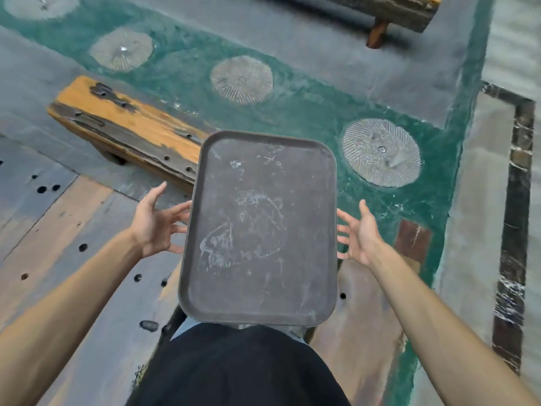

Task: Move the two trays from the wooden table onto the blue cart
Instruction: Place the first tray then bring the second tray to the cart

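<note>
One dark brown rectangular tray (260,230), scuffed with white marks, hangs in front of me above the edge of the wooden table (73,230). My left hand (155,224) is at its left rim and my right hand (360,232) at its right rim. On both hands the fingers are spread with the tips at or under the edge and the thumbs lifted. The tray's near end sits close to my dark-clothed body (240,367). A pale sliver (292,331) shows under that near end; I cannot tell what it is. No blue cart or second tray is in view.
A worn wooden bench (126,127) stands just beyond the table on the left, and another bench (389,13) is at the top. The floor is grey and green with round ribbed patches (380,152). A dark marble strip (515,230) runs along the right.
</note>
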`<move>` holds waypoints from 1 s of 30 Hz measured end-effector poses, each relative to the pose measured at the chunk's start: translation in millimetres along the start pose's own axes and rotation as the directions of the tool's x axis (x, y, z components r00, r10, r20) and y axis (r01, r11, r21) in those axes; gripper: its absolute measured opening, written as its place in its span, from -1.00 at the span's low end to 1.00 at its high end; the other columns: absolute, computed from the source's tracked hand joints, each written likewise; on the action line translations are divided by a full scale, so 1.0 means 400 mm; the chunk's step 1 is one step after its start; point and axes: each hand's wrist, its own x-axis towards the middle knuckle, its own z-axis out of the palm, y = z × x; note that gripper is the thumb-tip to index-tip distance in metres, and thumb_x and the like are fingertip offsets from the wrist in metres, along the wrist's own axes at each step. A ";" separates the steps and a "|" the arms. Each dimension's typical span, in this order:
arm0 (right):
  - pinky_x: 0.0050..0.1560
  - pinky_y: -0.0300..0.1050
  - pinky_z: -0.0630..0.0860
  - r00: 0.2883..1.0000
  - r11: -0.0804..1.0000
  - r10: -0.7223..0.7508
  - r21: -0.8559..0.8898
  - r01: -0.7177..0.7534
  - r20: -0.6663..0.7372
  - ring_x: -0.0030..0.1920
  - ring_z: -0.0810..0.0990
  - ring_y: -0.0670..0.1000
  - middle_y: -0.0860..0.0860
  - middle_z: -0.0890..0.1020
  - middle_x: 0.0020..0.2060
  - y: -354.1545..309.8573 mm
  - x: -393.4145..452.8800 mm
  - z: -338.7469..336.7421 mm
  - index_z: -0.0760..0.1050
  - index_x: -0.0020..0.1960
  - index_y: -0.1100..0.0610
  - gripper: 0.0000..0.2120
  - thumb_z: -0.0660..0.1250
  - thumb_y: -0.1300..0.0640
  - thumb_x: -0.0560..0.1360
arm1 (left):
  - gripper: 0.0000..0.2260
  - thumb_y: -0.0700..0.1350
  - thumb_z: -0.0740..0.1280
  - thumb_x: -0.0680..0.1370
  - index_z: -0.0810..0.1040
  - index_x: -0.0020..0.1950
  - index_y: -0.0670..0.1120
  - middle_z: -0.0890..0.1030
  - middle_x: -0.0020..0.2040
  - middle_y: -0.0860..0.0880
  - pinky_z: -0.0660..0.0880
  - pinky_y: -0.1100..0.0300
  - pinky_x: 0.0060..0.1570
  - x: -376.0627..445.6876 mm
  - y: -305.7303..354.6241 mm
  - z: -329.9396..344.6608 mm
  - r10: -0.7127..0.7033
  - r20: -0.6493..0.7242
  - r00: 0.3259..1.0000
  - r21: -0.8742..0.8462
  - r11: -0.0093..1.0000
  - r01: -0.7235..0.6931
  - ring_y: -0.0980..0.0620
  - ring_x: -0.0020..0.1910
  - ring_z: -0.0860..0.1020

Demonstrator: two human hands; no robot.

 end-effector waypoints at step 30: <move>-0.06 0.06 0.37 0.876 0.757 0.142 0.621 0.203 -0.460 0.23 0.55 0.08 0.00 0.65 0.24 -0.390 0.175 -0.644 0.56 0.33 -0.21 -0.26 -0.10 -0.55 0.46 | -0.17 0.54 0.03 0.35 0.64 0.29 0.02 0.62 -0.02 0.04 0.49 -0.02 -0.09 0.836 0.690 1.075 -0.348 0.295 0.890 0.530 0.834 0.150 0.00 -0.20 0.59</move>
